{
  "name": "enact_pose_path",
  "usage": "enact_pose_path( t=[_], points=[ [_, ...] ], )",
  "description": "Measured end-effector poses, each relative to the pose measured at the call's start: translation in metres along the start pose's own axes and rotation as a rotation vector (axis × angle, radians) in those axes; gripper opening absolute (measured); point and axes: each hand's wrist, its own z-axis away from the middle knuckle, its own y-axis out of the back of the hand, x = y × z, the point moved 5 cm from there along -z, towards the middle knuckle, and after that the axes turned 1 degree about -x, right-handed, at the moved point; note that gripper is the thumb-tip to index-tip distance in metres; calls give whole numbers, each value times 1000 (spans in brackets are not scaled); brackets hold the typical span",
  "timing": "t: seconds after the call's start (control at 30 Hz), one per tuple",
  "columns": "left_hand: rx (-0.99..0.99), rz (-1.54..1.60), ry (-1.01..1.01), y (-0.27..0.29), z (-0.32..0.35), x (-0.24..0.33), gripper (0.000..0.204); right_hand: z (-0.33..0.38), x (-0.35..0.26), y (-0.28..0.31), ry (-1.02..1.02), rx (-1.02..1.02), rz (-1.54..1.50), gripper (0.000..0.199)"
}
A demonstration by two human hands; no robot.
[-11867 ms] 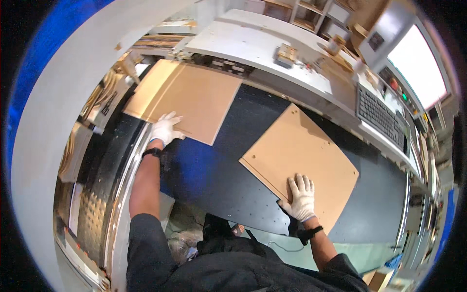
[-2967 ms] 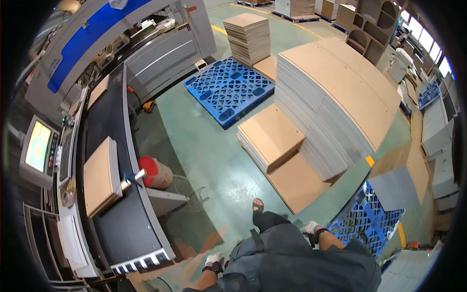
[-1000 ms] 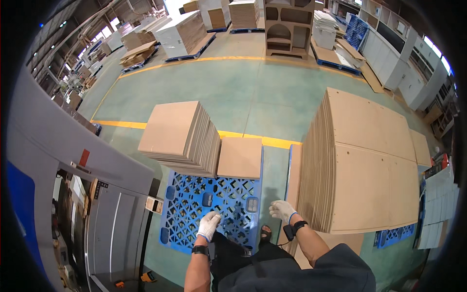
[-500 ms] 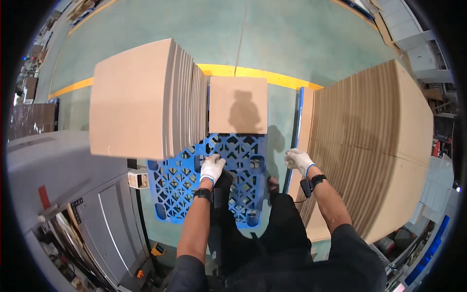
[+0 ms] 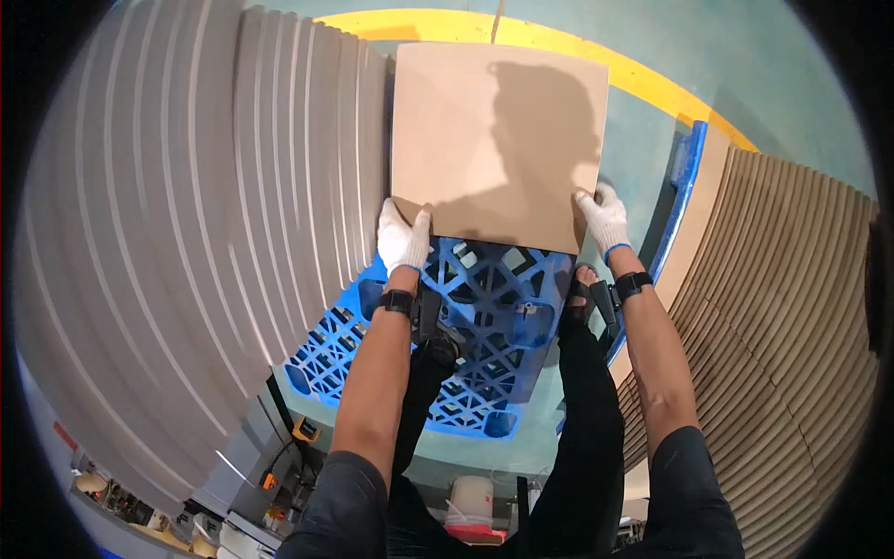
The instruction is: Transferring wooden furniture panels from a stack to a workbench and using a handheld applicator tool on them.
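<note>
Left hand [image 5: 404, 236]: white-gloved, set at the near left corner of the tan panel [image 5: 456, 130]; thumb laid over the top face, fingers run down the left edge; whether they are closed on it cannot be told
Right hand [image 5: 607, 220]: white-gloved, set on the right edge toward the near corner; thumb turned to the edge, other fingers curled outside it; tips hidden, firm grasp cannot be confirmed
Panel position: between the hands, over the far right part of the blue pallet [image 5: 534, 326]; crossed by a dark shadow; sheets beneath cannot be counted
Panel progress: both sides reached, judged an early point in its handling
Panel remainder: full hold and clearance above the pallet not shown; upright piles not touched by the right hand, left-side contact unclear
Pallet surface: open plastic lattice, near part left bare; a sandalled foot [image 5: 584, 287] is seen beside its right edge
Left stack [image 5: 205, 168]: many board edges, packed close beside panel and left hand
Right stack [image 5: 778, 307]: tan boards piled in two rows, well apart from the panel, flanked by a blue edge [image 5: 687, 177]
Floor [image 5: 745, 56]: green, crossed by a yellow line [image 5: 643, 79] beyond the panel
Behind the legs: a pale bucket [image 5: 470, 498] is partly seen
</note>
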Motion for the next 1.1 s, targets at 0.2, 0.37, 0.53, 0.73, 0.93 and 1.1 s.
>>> enact_pose_path(
  t=[0.2,0.37,0.53,0.73,0.93,1.1],
  points=[
    [-20,-101,90,-30,-15,2,74,-19,21,8,29,20,-75,54],
    [-229,-80,187,-75,42,-8,73,-17,46,56,-198,-50,-116,53],
    [-467,475,228,-65,50,-21,68,90,-12,96,61,-281,-388,49],
    [-757,-120,-215,-29,157,-27,81,276,-84,190,74,-55,-174,41],
    [-506,414,45,116,289,-35,78,534,-186,275,164,40,-383,51],
    [-160,1130,252,241,394,-43,66,612,-143,304,153,-404,-460,64]
  ],
)
